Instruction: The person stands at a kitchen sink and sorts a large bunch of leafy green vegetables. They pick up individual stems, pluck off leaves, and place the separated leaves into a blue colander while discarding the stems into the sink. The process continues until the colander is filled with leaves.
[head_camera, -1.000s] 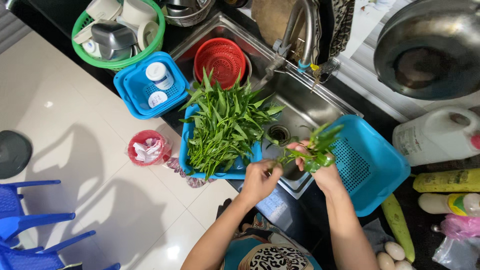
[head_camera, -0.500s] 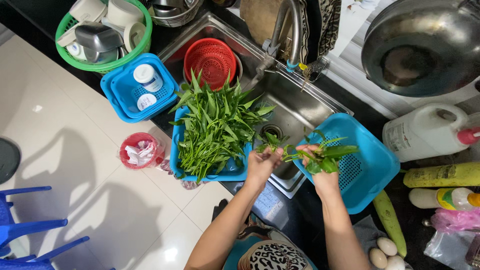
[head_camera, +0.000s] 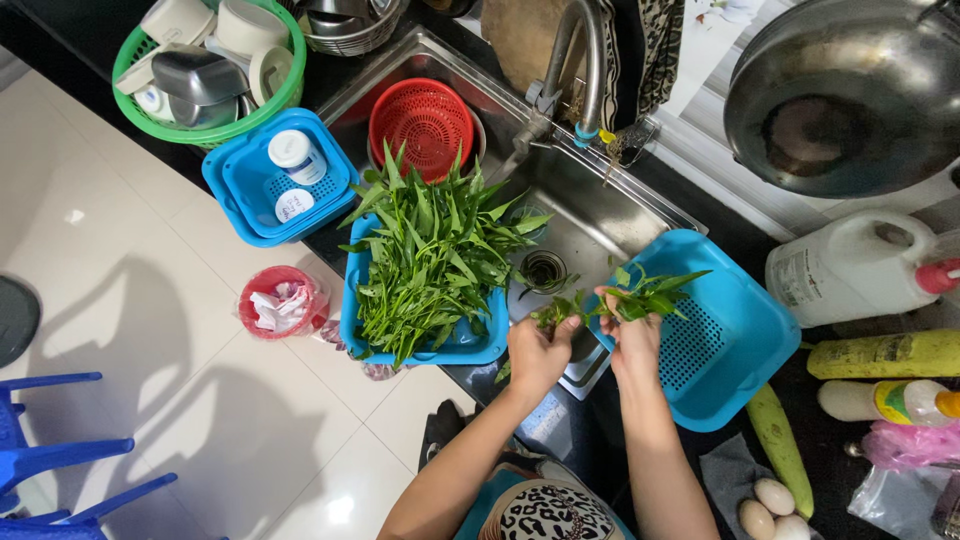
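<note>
Looking down from the head camera, I saw the eggs (head_camera: 772, 503) lying nearest on the dark surface (head_camera: 820, 450), beside a long green gourd (head_camera: 778, 446). They sat loose near my right elbow, and I judged that a careless swing of that arm could have knocked them off.

Above them, my left hand (head_camera: 536, 352) was closed on the lower end of a leafy green stem (head_camera: 600, 300), while my right hand (head_camera: 632, 340) pinched its upper, leafier end. The stem hung between them over the edge of the sink (head_camera: 600, 215), just beside the empty blue basket (head_camera: 735, 345). I thought a snapped piece could easily have dropped into the sink and slid toward the open drain (head_camera: 545, 270) instead of landing in that basket.

To the left, the blue tub (head_camera: 470, 348) of greens (head_camera: 430, 255) overhung the surface edge above the floor (head_camera: 150, 330); a nudge from my left forearm might have tipped it.

Farther off sat the red colander (head_camera: 425, 118) and the tap (head_camera: 580, 60).
</note>
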